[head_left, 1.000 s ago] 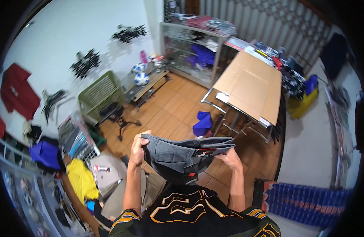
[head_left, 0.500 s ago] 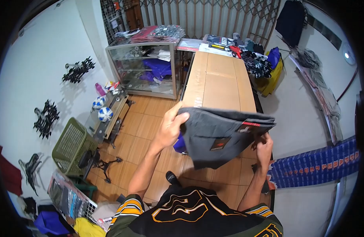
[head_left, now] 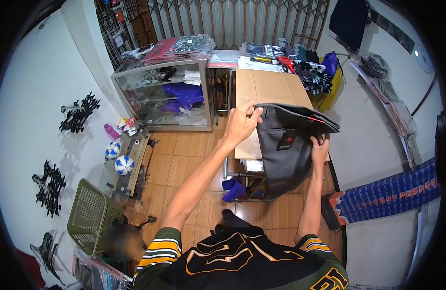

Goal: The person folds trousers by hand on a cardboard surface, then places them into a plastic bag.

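A pair of dark grey trousers (head_left: 285, 157), folded, hangs between my hands with a black tag (head_left: 286, 139) on its front. My left hand (head_left: 243, 124) is closed, pinching the upper left corner at the waistband. On the other side my right hand (head_left: 319, 149) is also closed, gripping the cloth below the upper right corner; some of its fingers are hidden behind the fabric. Behind the trousers, and partly covered by them, is a cardboard-topped table (head_left: 271, 87).
A glass display case (head_left: 208, 96) stands beyond the table to the left. Packaged clothes (head_left: 189, 44) lie on it. A green plastic basket (head_left: 90, 217) and two balls (head_left: 124, 165) are at left. A blue patterned cloth (head_left: 382, 193) stretches along the right. The floor (head_left: 179, 164) is tiled.
Both hands have raised the trousers and carried them a little to the right, and the lower part now hangs further down. The camera view has shifted slightly.
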Motion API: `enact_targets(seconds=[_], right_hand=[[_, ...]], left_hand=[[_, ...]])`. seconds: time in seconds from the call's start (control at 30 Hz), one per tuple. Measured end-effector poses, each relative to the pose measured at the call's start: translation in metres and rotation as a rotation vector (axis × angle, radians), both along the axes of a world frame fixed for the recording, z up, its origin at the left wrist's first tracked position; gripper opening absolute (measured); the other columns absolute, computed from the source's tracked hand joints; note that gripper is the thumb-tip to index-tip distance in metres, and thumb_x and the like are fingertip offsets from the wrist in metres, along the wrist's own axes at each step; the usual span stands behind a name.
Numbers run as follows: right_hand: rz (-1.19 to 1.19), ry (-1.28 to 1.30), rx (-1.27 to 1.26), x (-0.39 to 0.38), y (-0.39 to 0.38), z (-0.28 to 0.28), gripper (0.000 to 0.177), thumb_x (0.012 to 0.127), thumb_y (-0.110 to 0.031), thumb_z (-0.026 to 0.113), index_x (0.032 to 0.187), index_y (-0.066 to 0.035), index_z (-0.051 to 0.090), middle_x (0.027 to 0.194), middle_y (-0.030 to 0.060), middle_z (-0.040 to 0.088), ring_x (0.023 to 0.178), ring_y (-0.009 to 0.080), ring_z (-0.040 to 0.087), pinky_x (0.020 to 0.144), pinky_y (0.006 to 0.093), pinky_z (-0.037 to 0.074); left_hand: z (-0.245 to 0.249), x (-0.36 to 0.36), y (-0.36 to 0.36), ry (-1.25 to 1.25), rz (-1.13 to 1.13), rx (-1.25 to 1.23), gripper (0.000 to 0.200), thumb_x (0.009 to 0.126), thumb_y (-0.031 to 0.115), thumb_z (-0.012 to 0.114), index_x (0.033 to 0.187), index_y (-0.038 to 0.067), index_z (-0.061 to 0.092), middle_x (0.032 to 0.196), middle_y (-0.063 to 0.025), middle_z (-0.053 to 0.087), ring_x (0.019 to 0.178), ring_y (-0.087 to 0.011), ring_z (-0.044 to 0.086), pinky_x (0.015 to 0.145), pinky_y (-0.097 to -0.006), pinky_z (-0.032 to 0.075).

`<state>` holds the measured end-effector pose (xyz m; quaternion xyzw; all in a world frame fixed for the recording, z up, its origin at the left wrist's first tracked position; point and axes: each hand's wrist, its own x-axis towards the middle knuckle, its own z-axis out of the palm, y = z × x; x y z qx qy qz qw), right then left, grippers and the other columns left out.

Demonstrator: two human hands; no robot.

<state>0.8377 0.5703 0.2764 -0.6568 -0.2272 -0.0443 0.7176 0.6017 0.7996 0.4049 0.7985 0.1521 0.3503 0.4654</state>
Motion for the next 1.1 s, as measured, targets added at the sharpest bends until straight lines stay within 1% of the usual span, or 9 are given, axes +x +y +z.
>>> enact_targets(seconds=[0.07,0.23,0.33,0.4,0.5,0.63,0.73,0.83,1.1], right_hand=[[-0.013,-0.003,-0.057,0.008,0.025,-0.021,0.068,0.086,0.007,0.064,0.147,0.005,0.033,0.147,0.0223,0.05,0.135,0.0262,0.05,0.109,0.0332,0.038],[-0.103,0.139,-0.199,0.037,0.077,-0.095,0.062,0.084,0.002,0.064,0.14,0.007,0.037,0.143,0.0249,0.055,0.138,0.0303,0.048,0.113,0.0348,0.033],[-0.288,-0.013,-0.457,0.015,0.099,-0.101,0.07,0.082,-0.008,0.065,0.143,0.006,0.036,0.135,0.0294,0.059,0.129,0.0428,0.053,0.112,0.0439,0.035],[-0.339,-0.071,-0.711,0.011,0.11,-0.107,0.075,0.084,-0.012,0.066,0.149,0.003,0.031,0.138,0.025,0.058,0.132,0.0372,0.053,0.111,0.0462,0.033],[-0.406,-0.173,-0.842,0.006,0.12,-0.106,0.082,0.086,-0.018,0.067,0.153,0.003,0.024,0.146,0.0197,0.054,0.138,0.0321,0.047,0.113,0.0478,0.028],[-0.368,-0.095,-0.954,0.005,0.126,-0.093,0.083,0.089,-0.022,0.065,0.154,0.005,0.021,0.154,0.0165,0.045,0.145,0.03,0.038,0.115,0.0482,0.024],[-0.397,-0.132,-1.03,0.007,0.126,-0.096,0.08,0.09,-0.022,0.065,0.153,0.005,0.024,0.154,0.0162,0.044,0.146,0.0314,0.036,0.115,0.0483,0.023],[-0.418,-0.117,-1.072,0.009,0.127,-0.098,0.073,0.09,-0.025,0.065,0.15,0.003,0.033,0.154,0.0161,0.044,0.146,0.0333,0.035,0.115,0.0485,0.024],[-0.479,-0.12,-1.068,0.006,0.135,-0.091,0.055,0.091,-0.028,0.066,0.14,-0.007,0.053,0.15,0.0121,0.05,0.144,0.0329,0.038,0.115,0.0495,0.026]], left_hand=[[-0.035,0.021,0.024,-0.035,-0.016,-0.071,0.028,0.098,0.023,0.062,0.107,-0.003,0.067,0.083,-0.0151,0.076,0.067,-0.0127,0.069,0.064,-0.0295,0.055],[-0.101,0.057,0.076,0.099,-0.115,-0.05,0.031,0.1,0.021,0.059,0.118,-0.003,0.063,0.089,-0.0176,0.076,0.084,-0.0208,0.075,0.076,-0.0332,0.056],[-0.145,0.081,0.105,0.149,-0.152,-0.105,0.032,0.101,0.023,0.058,0.119,-0.003,0.06,0.09,-0.0177,0.076,0.088,-0.0211,0.075,0.078,-0.0349,0.055],[-0.162,0.093,0.124,0.232,-0.171,-0.157,0.031,0.101,0.024,0.058,0.114,-0.003,0.061,0.088,-0.0174,0.076,0.088,-0.0203,0.075,0.077,-0.0343,0.055],[-0.192,0.117,0.152,0.269,-0.203,-0.335,0.026,0.098,0.021,0.059,0.106,-0.004,0.062,0.085,-0.0173,0.075,0.08,-0.0226,0.075,0.071,-0.0351,0.055],[-0.202,0.137,0.169,0.344,-0.175,-0.198,0.026,0.096,0.021,0.064,0.104,-0.004,0.063,0.08,-0.016,0.075,0.068,-0.0203,0.071,0.067,-0.034,0.054],[-0.209,0.161,0.178,0.552,-0.098,0.124,0.033,0.086,0.024,0.075,0.104,-0.002,0.066,0.092,-0.0197,0.071,0.095,-0.0337,0.069,0.082,-0.0409,0.054],[-0.208,0.183,0.181,0.446,-0.149,0.151,0.036,0.083,0.026,0.076,0.105,0.0,0.066,0.106,-0.0218,0.067,0.105,-0.0379,0.064,0.089,-0.0446,0.052],[-0.212,0.228,0.187,0.546,-0.504,0.242,0.038,0.082,0.026,0.079,0.108,0.003,0.065,0.107,-0.022,0.067,0.102,-0.0393,0.065,0.089,-0.0469,0.051]])
